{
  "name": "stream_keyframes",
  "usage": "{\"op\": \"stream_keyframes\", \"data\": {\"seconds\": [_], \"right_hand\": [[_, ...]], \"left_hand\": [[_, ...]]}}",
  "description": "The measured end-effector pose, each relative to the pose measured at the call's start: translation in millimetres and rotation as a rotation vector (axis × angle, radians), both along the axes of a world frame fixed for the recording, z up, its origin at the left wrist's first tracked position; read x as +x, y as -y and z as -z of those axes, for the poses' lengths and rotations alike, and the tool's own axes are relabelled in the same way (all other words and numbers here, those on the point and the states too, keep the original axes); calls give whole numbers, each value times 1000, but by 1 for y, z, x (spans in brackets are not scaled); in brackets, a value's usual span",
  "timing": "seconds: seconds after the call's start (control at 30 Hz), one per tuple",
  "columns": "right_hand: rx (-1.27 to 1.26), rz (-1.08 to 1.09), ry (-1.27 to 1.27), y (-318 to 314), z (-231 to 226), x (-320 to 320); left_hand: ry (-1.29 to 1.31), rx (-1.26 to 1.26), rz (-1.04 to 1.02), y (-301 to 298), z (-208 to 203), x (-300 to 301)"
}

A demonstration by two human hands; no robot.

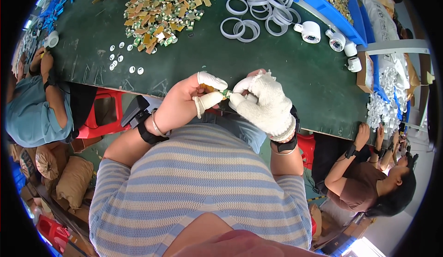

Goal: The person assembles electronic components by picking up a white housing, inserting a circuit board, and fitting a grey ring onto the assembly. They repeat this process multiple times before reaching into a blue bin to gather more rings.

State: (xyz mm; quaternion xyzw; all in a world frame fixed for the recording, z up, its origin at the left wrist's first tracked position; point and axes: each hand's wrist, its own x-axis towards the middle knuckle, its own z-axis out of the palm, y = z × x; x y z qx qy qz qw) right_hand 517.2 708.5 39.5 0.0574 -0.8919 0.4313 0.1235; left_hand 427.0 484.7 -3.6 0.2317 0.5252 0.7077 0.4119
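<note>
Close to the table's front edge, both my hands meet at a small green circuit board (225,93). My left hand (184,98), with white covers on its thumb and a finger, pinches the board from the left; a yellow-brown piece shows behind its fingers. On the other side my right hand (265,102), in a white knitted glove, has its thumb and fingers closed on the board's right end. Fingers hide most of the board. Beyond my hands lies a big pile of small green and tan circuit boards (166,10).
Small white discs (132,69) lie on the green table (198,56) at left. Grey-white rings (249,30) are heaped at the back right, beside white round housings (310,32) and blue bins (332,10). Co-workers sit at left (39,105) and right (364,183).
</note>
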Motion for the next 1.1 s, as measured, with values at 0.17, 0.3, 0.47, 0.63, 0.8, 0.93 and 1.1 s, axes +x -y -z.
{"op": "stream_keyframes", "data": {"seconds": [0.17,0.3,0.47,0.63,0.8,0.93,1.1], "right_hand": [[30,-7,-39,5,-1,-2],[33,-25,-58,3,2,-1],[9,-35,22,2,-3,1],[-21,-82,-11,-3,-1,-2],[-28,-138,-46,-5,5,-4],[-21,-72,-14,1,3,0],[184,-90,-85,-1,-4,-3]], "left_hand": [[122,25,-47,-1,7,3],[-11,69,-76,0,7,8],[-274,-36,-73,2,0,8],[-166,-75,-33,2,-2,6],[-197,-140,-34,3,-4,11],[-202,-128,-44,4,-4,8],[-196,-96,-67,5,-3,6]]}}
